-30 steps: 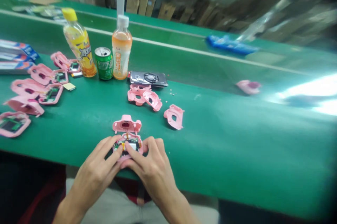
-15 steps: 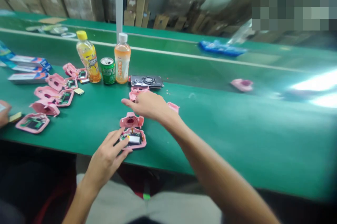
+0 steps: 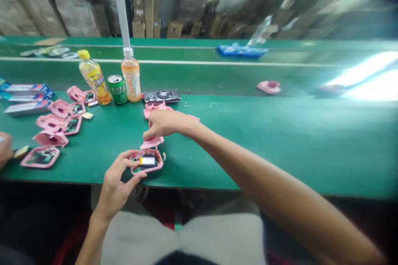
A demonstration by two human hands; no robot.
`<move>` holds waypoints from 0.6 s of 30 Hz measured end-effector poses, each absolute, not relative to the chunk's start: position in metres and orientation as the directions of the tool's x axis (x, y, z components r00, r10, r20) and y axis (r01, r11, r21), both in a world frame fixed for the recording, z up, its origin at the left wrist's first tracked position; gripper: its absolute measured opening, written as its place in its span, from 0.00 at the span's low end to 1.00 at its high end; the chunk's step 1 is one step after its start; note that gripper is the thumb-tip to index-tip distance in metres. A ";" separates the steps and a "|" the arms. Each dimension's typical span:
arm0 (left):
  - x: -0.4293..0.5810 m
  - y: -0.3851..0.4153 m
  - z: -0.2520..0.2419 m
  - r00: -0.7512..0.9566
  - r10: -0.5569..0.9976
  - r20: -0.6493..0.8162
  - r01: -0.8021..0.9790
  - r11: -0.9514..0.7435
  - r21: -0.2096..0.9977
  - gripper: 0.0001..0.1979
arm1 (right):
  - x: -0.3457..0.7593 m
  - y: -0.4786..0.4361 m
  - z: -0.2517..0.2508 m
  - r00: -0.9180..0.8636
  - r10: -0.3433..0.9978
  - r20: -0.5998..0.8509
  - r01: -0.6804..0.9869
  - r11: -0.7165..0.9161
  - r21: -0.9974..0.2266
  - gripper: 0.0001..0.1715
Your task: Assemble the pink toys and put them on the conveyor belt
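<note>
A pink toy-camera-like casing half (image 3: 161, 165) lies near the table's front edge, with a circuit board and a silver battery (image 3: 148, 161) inside. My left hand (image 3: 116, 180) grips its left side, thumb along the near rim and fingers at the battery's yellow end. Just behind it stands the matching pink shell (image 3: 152, 142), partly covered by my right hand (image 3: 163, 123). That hand is closed, fingertips pointing down at the shell's upper edge; what they hold is hidden. Another pink shell (image 3: 157, 107) shows beyond my right hand.
Several open pink casings (image 3: 59, 124) lie at left, near a co-worker's hand (image 3: 4, 149). A yellow-capped bottle (image 3: 95, 78), a green can (image 3: 117, 90), an orange drink bottle (image 3: 131, 76) and a black phone-like device (image 3: 162, 96) stand behind. A pink part (image 3: 269, 86) lies right, on the belt.
My right hand has come nearer, from the farther pink parts to the shell behind the casing. My left hand stays on the casing. The view has shifted somewhat.
</note>
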State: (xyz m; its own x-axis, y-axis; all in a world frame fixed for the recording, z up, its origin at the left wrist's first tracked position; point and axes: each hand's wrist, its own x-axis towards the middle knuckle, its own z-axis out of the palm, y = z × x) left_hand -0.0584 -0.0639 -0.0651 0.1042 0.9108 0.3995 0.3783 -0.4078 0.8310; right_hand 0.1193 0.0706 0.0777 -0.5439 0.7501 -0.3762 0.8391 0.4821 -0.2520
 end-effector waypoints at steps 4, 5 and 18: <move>-0.064 -0.059 -0.063 -0.110 0.968 0.224 0.025 -0.222 0.975 0.19 | 0.142 0.060 0.077 -0.778 0.621 -0.092 0.543 0.592 -0.596 0.17; -0.065 -0.058 -0.061 -0.156 0.967 0.200 -0.006 -0.203 0.979 0.21 | 0.145 0.058 0.076 -0.802 0.597 -0.007 0.456 0.605 -0.653 0.17; -0.046 -0.042 -0.035 -0.348 0.922 0.169 0.091 -0.146 0.985 0.23 | 0.128 0.074 0.101 -0.945 0.322 -0.058 0.219 0.490 -0.844 0.12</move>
State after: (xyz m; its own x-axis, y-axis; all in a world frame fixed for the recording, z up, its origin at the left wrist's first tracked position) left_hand -0.0457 -0.0424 -0.0354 -0.3483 0.9220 0.1694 0.0914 -0.1465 0.9850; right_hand 0.1283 0.0737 0.1006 -0.9450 0.3220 -0.0580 0.2188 0.4900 -0.8438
